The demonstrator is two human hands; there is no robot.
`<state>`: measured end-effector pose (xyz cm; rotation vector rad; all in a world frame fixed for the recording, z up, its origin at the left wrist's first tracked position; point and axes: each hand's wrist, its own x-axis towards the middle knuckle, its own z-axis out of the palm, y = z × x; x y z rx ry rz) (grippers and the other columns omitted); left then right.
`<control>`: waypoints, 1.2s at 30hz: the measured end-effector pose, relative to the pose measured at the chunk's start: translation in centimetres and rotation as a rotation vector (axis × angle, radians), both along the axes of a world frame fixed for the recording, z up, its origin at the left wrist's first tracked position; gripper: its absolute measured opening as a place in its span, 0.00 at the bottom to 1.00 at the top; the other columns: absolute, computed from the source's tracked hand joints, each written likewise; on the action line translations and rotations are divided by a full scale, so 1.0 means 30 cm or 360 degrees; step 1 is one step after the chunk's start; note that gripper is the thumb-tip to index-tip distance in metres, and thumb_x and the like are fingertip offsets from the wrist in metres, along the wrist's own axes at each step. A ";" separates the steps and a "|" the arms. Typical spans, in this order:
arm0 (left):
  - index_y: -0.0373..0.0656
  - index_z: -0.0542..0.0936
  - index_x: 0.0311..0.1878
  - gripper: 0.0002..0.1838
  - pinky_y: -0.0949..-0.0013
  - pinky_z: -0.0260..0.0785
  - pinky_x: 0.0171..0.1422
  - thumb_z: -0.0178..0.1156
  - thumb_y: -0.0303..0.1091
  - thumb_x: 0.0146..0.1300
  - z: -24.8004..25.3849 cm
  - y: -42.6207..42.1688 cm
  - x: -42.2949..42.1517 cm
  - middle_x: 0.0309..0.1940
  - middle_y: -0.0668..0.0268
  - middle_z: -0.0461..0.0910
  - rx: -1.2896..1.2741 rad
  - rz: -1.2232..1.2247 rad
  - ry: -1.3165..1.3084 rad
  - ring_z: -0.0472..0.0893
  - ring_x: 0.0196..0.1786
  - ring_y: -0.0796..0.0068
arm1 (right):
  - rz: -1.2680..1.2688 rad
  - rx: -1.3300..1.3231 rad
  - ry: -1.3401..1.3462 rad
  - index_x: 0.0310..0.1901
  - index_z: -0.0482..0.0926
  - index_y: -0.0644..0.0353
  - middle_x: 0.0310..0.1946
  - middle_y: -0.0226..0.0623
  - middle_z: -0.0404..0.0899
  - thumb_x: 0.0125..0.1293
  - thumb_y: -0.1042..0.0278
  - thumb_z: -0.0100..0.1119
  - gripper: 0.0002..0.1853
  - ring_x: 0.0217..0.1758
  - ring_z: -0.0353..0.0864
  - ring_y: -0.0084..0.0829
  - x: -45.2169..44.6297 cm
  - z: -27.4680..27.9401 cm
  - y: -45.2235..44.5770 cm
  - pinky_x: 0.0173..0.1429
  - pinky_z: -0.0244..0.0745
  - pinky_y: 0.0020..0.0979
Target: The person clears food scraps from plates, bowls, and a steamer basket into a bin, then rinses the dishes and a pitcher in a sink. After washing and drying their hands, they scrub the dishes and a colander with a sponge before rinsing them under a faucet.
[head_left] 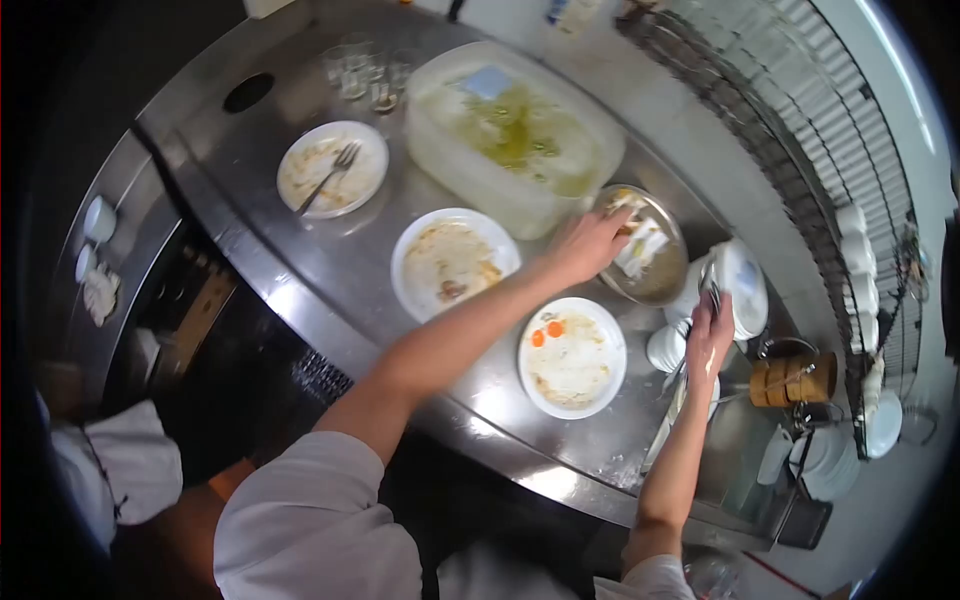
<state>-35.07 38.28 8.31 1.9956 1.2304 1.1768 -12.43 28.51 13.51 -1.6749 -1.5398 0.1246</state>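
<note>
My left hand (592,243) reaches over the rim of a round metal bowl (660,285), its fingertips at crumpled white paper (643,247) and food scraps inside. Blur hides whether those fingers are closed on anything. Closed around several pieces of metal cutlery (711,285), my right hand (709,325) is beside a white lidded tub (742,290). In front of the bowl lies a used white plate (575,375) with orange bits on it. Another soiled plate (440,255) is under my left forearm. A third plate (330,145) carries a fork (330,175).
A large translucent tub (450,170) of cloudy yellowish liquid stands at the back, near several glasses (355,75). White cups (665,348) and a wooden container (793,380) are at the right. A wire rack (790,110) runs along the wall. Another person's sleeve (135,460) shows lower left.
</note>
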 end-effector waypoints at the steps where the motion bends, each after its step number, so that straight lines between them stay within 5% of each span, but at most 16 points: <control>1: 0.49 0.75 0.52 0.16 0.52 0.71 0.44 0.56 0.35 0.59 0.041 -0.002 -0.084 0.38 0.54 0.80 -0.0047 0.0028 0.0097 0.79 0.40 0.49 | 0.0101 -0.0112 -0.0182 0.47 0.71 0.65 0.28 0.51 0.78 0.58 0.80 0.47 0.14 0.29 0.79 0.42 -0.108 0.053 0.052 0.37 0.71 0.37; 3: 0.52 0.78 0.47 0.12 0.53 0.72 0.39 0.55 0.36 0.60 0.007 0.025 -0.263 0.30 0.58 0.82 0.0056 0.0256 0.0206 0.81 0.34 0.52 | 0.0338 -0.0158 -0.0535 0.50 0.70 0.58 0.33 0.57 0.77 0.53 0.83 0.47 0.20 0.38 0.76 0.58 -0.251 0.084 0.193 0.41 0.70 0.47; 4: 0.51 0.80 0.43 0.09 0.54 0.73 0.39 0.56 0.37 0.59 -0.049 0.048 -0.380 0.31 0.57 0.81 0.0024 0.0415 0.0257 0.81 0.34 0.53 | 0.0549 0.0121 -0.0639 0.49 0.71 0.58 0.31 0.58 0.76 0.53 0.82 0.48 0.20 0.36 0.76 0.58 -0.328 0.079 0.278 0.39 0.68 0.50; 7: 0.45 0.79 0.36 0.07 0.54 0.73 0.42 0.55 0.33 0.55 -0.224 0.110 -0.782 0.33 0.54 0.80 -0.0089 0.0922 0.0548 0.80 0.38 0.54 | 0.0643 -0.0066 -0.1007 0.50 0.70 0.56 0.31 0.55 0.77 0.56 0.75 0.50 0.18 0.35 0.77 0.56 -0.521 0.041 0.548 0.39 0.70 0.50; 9: 0.40 0.80 0.37 0.10 0.56 0.74 0.44 0.53 0.35 0.57 -0.327 0.124 -1.034 0.37 0.52 0.80 -0.0129 0.1214 0.1156 0.79 0.43 0.51 | 0.0739 -0.0261 -0.1384 0.48 0.73 0.56 0.31 0.50 0.79 0.59 0.73 0.48 0.15 0.38 0.79 0.52 -0.616 -0.044 0.710 0.40 0.73 0.48; 10: 0.42 0.79 0.46 0.16 0.53 0.72 0.52 0.56 0.39 0.57 -0.316 0.127 -1.108 0.49 0.51 0.76 -0.0565 0.1253 0.1413 0.75 0.53 0.50 | 0.0819 -0.0370 -0.1535 0.47 0.74 0.56 0.32 0.48 0.80 0.59 0.72 0.48 0.14 0.39 0.80 0.50 -0.654 -0.078 0.759 0.41 0.74 0.47; 12: 0.40 0.73 0.54 0.25 0.46 0.66 0.58 0.62 0.40 0.53 -0.359 0.076 -1.202 0.59 0.50 0.66 -0.0328 0.1510 0.1594 0.67 0.61 0.47 | 0.0895 -0.0735 -0.1622 0.33 0.82 0.62 0.39 0.48 0.82 0.60 0.68 0.48 0.12 0.43 0.82 0.48 -0.726 -0.107 0.791 0.47 0.75 0.44; 15: 0.42 0.60 0.67 0.39 0.43 0.58 0.64 0.63 0.43 0.53 -0.312 0.033 -1.246 0.68 0.49 0.53 -0.0804 0.1501 0.1492 0.57 0.67 0.43 | 0.0872 -0.1000 -0.1809 0.39 0.82 0.61 0.38 0.44 0.83 0.58 0.68 0.50 0.12 0.43 0.82 0.45 -0.760 -0.199 0.841 0.46 0.75 0.43; 16: 0.44 0.48 0.71 0.47 0.46 0.61 0.64 0.64 0.45 0.53 -0.295 0.041 -1.261 0.70 0.47 0.48 -0.1059 0.1402 0.1401 0.58 0.68 0.43 | 0.0941 -0.0833 -0.1713 0.40 0.81 0.61 0.37 0.44 0.83 0.58 0.68 0.51 0.12 0.43 0.82 0.45 -0.757 -0.208 0.841 0.46 0.75 0.43; 19: 0.43 0.49 0.71 0.48 0.50 0.66 0.62 0.65 0.44 0.52 -0.379 0.077 -1.329 0.70 0.46 0.48 -0.0861 0.1459 0.1216 0.62 0.66 0.43 | 0.0990 -0.0332 -0.1330 0.43 0.80 0.61 0.34 0.47 0.82 0.58 0.68 0.53 0.13 0.41 0.82 0.46 -0.734 -0.190 0.793 0.45 0.75 0.43; 23: 0.38 0.59 0.61 0.34 0.51 0.70 0.58 0.61 0.39 0.54 -0.379 0.080 -1.399 0.64 0.43 0.60 -0.0943 0.1512 0.0931 0.73 0.56 0.41 | 0.0721 0.0123 -0.0437 0.40 0.78 0.62 0.31 0.52 0.80 0.60 0.69 0.53 0.09 0.35 0.81 0.48 -0.678 -0.081 0.559 0.38 0.75 0.41; 24: 0.37 0.62 0.54 0.26 0.50 0.68 0.58 0.58 0.36 0.56 -0.385 0.085 -1.412 0.55 0.43 0.71 -0.0890 0.1554 0.0938 0.76 0.53 0.43 | 0.0656 0.0185 -0.0179 0.38 0.77 0.62 0.30 0.53 0.79 0.60 0.70 0.53 0.08 0.33 0.80 0.48 -0.658 -0.076 0.478 0.36 0.75 0.41; 27: 0.32 0.65 0.50 0.22 0.54 0.75 0.46 0.55 0.34 0.56 -0.512 0.147 -1.554 0.38 0.45 0.79 -0.0976 0.1476 0.0771 0.82 0.41 0.49 | 0.0487 -0.0218 0.0005 0.34 0.77 0.62 0.24 0.52 0.78 0.61 0.68 0.54 0.07 0.29 0.79 0.51 -0.593 -0.287 0.290 0.35 0.74 0.43; 30: 0.28 0.68 0.42 0.17 0.59 0.72 0.25 0.53 0.34 0.56 -0.557 0.140 -1.606 0.21 0.51 0.77 -0.1065 0.1066 0.0407 0.81 0.22 0.58 | 0.0401 -0.1138 -0.0484 0.39 0.78 0.65 0.36 0.53 0.81 0.54 0.60 0.61 0.17 0.42 0.81 0.50 -0.570 -0.565 0.236 0.50 0.74 0.44; 32: 0.28 0.69 0.38 0.15 0.62 0.66 0.17 0.53 0.33 0.56 -0.576 0.115 -1.580 0.17 0.54 0.75 -0.1000 0.1008 0.0211 0.76 0.15 0.63 | 0.0258 -0.1074 -0.0240 0.43 0.75 0.69 0.40 0.55 0.80 0.53 0.56 0.61 0.24 0.48 0.79 0.51 -0.610 -0.699 0.234 0.54 0.73 0.42; 36: 0.30 0.71 0.37 0.12 0.67 0.58 0.13 0.52 0.32 0.57 -0.540 0.018 -1.470 0.16 0.61 0.72 -0.1000 0.1059 0.0000 0.70 0.12 0.73 | 0.0188 -0.1006 0.0455 0.48 0.70 0.74 0.38 0.63 0.78 0.57 0.59 0.56 0.24 0.46 0.78 0.56 -0.639 -0.619 0.164 0.53 0.72 0.45</control>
